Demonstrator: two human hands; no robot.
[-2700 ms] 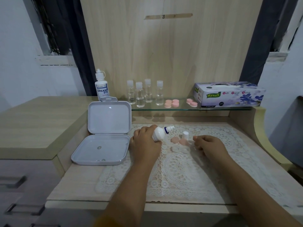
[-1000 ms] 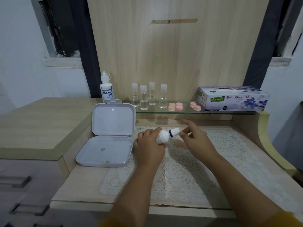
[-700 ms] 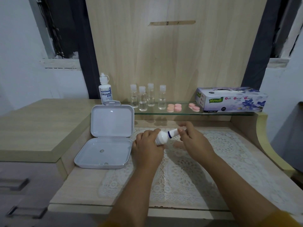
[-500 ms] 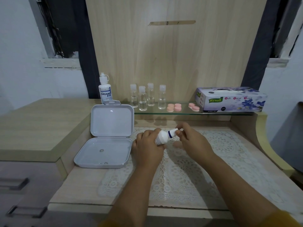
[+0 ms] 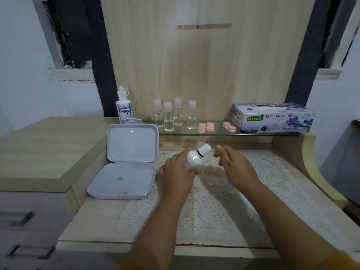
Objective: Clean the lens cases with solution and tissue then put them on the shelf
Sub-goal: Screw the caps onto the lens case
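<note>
Step in hand: you are finishing with the small white squeeze bottle of solution [image 5: 194,159], its white cap [image 5: 204,149] sitting on the nozzle above a dark blue band; I judge this to be the capping step, just before wiping.
Doing it well: you are wise to check that the cap is seated fully, then set the bottle upright away from the lace doily [image 5: 214,201] so no drip is soaking into it.
Next need: a sheet from the purple flowered tissue box [image 5: 272,118], which is standing behind the bottle on the glass shelf [image 5: 194,134].
Left hand [image 5: 178,172]: it is curling round the bottle's body, holding it tilted with the cap pointing up and to the right.
Right hand [image 5: 233,166]: it is hovering just right of the cap, fingers relaxed and spread, gripping nothing; a fingertip [image 5: 218,148] is lying near the cap, apart from it.
Lens case being cleaned: pale pink pieces [image 5: 215,172] are lying on the doily below the bottle, blurred and partly hidden by your hands.
Cases already shelved: two pink pairs [image 5: 206,127] are sitting behind the bottle on the shelf.
Surface: the open white hinged box [image 5: 124,172] is resting left of the bottle.
</note>
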